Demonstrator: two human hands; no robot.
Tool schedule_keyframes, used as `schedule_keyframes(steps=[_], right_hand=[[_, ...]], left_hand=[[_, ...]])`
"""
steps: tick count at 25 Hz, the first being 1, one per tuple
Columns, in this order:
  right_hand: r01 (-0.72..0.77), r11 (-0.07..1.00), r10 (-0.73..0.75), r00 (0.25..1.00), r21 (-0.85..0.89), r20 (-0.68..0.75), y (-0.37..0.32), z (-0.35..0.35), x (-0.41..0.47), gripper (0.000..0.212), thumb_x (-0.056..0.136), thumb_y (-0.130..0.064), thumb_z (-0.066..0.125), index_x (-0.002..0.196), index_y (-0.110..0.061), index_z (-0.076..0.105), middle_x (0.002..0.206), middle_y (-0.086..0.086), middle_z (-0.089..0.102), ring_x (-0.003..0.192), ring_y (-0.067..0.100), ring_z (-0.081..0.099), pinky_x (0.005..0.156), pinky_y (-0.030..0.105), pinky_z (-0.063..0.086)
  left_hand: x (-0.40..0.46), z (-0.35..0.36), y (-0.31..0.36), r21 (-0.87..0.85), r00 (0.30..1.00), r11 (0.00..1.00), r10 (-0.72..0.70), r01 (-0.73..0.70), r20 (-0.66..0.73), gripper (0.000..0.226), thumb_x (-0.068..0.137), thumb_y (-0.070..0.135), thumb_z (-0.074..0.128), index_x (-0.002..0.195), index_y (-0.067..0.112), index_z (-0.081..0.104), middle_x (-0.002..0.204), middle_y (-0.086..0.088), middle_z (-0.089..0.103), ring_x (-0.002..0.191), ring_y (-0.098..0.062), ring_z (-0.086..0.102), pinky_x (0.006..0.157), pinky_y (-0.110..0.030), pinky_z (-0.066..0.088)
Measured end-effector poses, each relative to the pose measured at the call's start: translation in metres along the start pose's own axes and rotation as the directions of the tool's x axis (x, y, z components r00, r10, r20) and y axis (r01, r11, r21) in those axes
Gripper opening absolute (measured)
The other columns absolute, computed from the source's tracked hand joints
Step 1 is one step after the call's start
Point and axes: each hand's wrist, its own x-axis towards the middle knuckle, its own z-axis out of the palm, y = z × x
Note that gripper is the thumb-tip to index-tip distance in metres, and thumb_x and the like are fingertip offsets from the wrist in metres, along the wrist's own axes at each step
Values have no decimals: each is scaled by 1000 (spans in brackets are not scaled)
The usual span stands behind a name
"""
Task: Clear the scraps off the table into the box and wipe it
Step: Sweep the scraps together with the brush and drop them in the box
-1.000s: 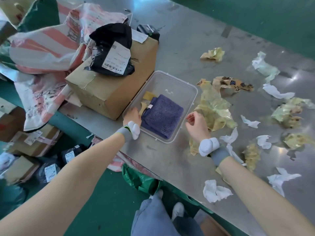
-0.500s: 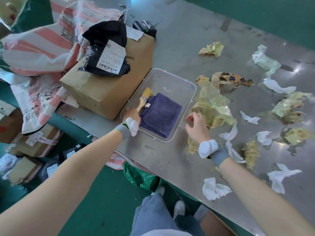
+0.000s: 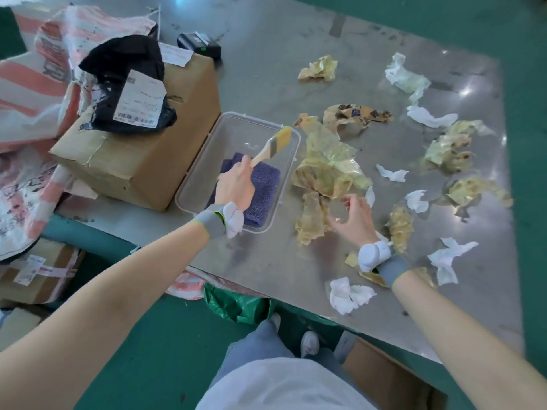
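Cardboard box [image 3: 139,161] with a black mailer bag [image 3: 124,84] on top sits left of both hands, on the near-left part of the steel bench [image 3: 266,261]. Just right of it lies the clear plastic box [image 3: 225,137], and the left hand [image 3: 236,184] hovers over this box, fingers closed round the wooden handle of a paintbrush [image 3: 270,147] whose yellow bristles point up and away over the box's far-right rim. Under that hand a folded purple cloth [image 3: 263,184] lies in the box's near end. Between the two hands, touching the box's right side, spreads a large crumpled yellowish wrapper [image 3: 328,170]. The right hand [image 3: 352,220] rests low over the bench at the wrapper's near edge, fingers spread and curled, gripping nothing that can be made out. Beyond and to the right of that hand, more scraps are scattered: a brown printed wrapper [image 3: 355,116], yellowish wads [image 3: 450,146] and white paper bits [image 3: 429,116]. One white crumpled piece [image 3: 349,294] lies nearer than the right wrist.
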Motion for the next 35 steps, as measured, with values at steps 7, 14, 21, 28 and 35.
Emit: schedule_keyframes(steps=[7,14,21,28,35], right_hand=[[-56,993,61,997,-107,46,10,19,-15,122,56,-69,75,148,-22,10,152,15,15,144,34,13,119,48,18],[-27,984,36,998,-175,47,-7,41,16,141,53,-67,78,150,-22,-14,157,22,-8,147,36,-6,120,51,6],[19,961,0,998,-276,66,-3,53,47,154,41,-81,71,147,-21,-24,155,22,-23,142,42,-24,110,65,-9],[-49,971,55,998,-235,20,12,54,53,145,51,-79,69,149,-12,-15,157,25,-10,145,43,-13,114,66,4],[5,994,-11,999,-105,-51,18,31,74,142,51,-59,83,147,-35,-19,159,11,-17,144,43,-16,105,73,24]], left_hand=[[35,-6,70,225,954,928,280,-297,105,31,91,1,39,121,5,44,105,-20,61,88,-44,64,61,-40,40],[72,9,109,386,909,827,333,-409,249,34,92,1,43,127,2,43,115,-20,58,95,-40,65,62,-40,42],[104,12,119,454,919,800,315,-392,239,34,92,-4,36,124,0,48,117,-23,58,103,-43,63,78,-46,51],[102,19,108,505,882,742,253,-441,398,31,91,-5,40,119,-2,53,118,-24,60,107,-44,60,82,-46,50],[74,11,99,517,841,685,279,-513,464,33,91,-2,41,121,3,53,109,-21,66,99,-42,65,72,-42,49]])
